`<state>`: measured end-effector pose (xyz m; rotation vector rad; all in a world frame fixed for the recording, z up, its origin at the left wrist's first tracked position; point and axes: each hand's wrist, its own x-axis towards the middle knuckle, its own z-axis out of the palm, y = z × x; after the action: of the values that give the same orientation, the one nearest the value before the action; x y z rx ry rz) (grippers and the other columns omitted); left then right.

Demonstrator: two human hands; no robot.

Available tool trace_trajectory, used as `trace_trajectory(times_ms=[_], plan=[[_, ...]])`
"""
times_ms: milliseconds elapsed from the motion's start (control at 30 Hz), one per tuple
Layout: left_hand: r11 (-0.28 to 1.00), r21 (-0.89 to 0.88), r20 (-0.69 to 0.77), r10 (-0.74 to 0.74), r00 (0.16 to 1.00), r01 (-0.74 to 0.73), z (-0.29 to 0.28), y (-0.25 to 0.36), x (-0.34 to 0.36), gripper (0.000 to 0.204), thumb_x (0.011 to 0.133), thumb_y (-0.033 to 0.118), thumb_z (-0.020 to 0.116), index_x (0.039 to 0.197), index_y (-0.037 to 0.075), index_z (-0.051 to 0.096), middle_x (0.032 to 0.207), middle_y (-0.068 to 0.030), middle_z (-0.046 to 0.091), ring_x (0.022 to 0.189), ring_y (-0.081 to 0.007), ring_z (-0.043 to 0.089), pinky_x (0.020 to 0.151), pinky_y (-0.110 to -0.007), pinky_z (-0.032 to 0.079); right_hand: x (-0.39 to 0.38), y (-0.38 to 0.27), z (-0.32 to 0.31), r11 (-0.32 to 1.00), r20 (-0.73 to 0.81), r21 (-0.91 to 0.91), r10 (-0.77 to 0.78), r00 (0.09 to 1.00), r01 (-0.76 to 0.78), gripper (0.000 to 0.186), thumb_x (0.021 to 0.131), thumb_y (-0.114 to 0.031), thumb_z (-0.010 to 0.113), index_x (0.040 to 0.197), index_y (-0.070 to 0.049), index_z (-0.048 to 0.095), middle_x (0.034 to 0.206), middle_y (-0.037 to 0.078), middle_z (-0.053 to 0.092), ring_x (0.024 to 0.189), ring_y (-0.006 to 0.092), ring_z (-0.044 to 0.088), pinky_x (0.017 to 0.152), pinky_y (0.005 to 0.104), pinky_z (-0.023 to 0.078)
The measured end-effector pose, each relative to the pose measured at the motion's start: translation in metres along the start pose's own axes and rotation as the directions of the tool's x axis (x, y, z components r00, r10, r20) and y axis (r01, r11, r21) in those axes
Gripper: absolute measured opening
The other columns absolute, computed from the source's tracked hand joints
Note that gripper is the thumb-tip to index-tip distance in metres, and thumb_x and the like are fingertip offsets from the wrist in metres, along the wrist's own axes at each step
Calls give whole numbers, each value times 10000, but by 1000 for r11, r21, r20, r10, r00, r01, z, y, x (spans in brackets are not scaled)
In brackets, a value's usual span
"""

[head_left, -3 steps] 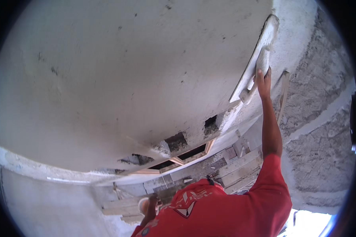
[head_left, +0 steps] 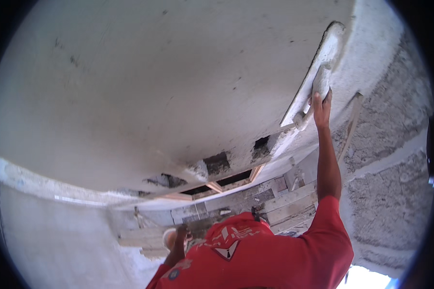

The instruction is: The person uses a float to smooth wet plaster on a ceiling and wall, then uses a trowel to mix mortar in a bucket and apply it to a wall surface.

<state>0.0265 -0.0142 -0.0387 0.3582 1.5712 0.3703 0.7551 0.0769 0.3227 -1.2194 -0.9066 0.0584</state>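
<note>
1. The pale wall (head_left: 130, 96) filled most of the view.
2. The red shirt (head_left: 270, 255) was lower in the view.
3. The float (head_left: 313, 74) lay slanted against the wall.
4. The right hand (head_left: 321, 108) was closed around the float's handle.
5. The left hand (head_left: 182, 231) was beside a round container (head_left: 168, 239); its grip could not be told.

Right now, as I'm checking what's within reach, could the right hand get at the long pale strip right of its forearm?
Not straight away, it seems: the right hand has its grip on the long float. Otherwise nothing visible blocks the long pale strip, though depth is hard to judge.
</note>
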Motion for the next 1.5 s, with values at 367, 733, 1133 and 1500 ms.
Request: trace_trajectory(times_ms=[367, 733, 1133, 1500], plan=[[993, -57, -42, 104, 994, -107, -9, -37, -7, 306, 911, 261, 570, 1203, 207, 494, 828, -48, 575, 580, -196, 557, 555, -388, 514, -147, -56, 176, 989, 376, 78, 85, 923, -123, 761, 955, -276, 583, 1492, 45, 151, 1347, 225, 471, 1194, 296, 508, 1013, 358, 431], [949, -315, -182, -88, 979, 27, -52, -130, -49, 133, 914, 276, 542, 1024, 204, 524, 722, -42, 479, 549, -194, 449, 504, -347, 404, -284, -77, 347, 952, 620, 306, -181, 763, -23, 810, 847, -113, 723, 1478, 42, 239, 1323, 266, 530, 1216, 309, 555, 1005, 373, 467], [958, -286, -172, -72, 983, 20, -66, -94, -22, 225, 911, 234, 552, 1119, 151, 522, 821, -91, 535, 616, -260, 543, 563, -413, 497, -220, -148, 362, 921, 381, 340, -318, 868, 188, 740, 775, -122, 786, 1413, -7, 428, 1095, 224, 622, 934, 300, 668, 793, 349, 551], [884, 217, -73, 438, 896, -415, -68, -3, -1, 280, 932, 208, 522, 1189, 104, 561, 1087, -176, 602, 886, -356, 591, 701, -485, 512, -53, -59, 113, 961, -128, -178, -236, 963, 212, 681, 968, -344, 529, 1404, 138, 324, 1071, 350, 607, 787, 278, 694, 607, 335, 595]])
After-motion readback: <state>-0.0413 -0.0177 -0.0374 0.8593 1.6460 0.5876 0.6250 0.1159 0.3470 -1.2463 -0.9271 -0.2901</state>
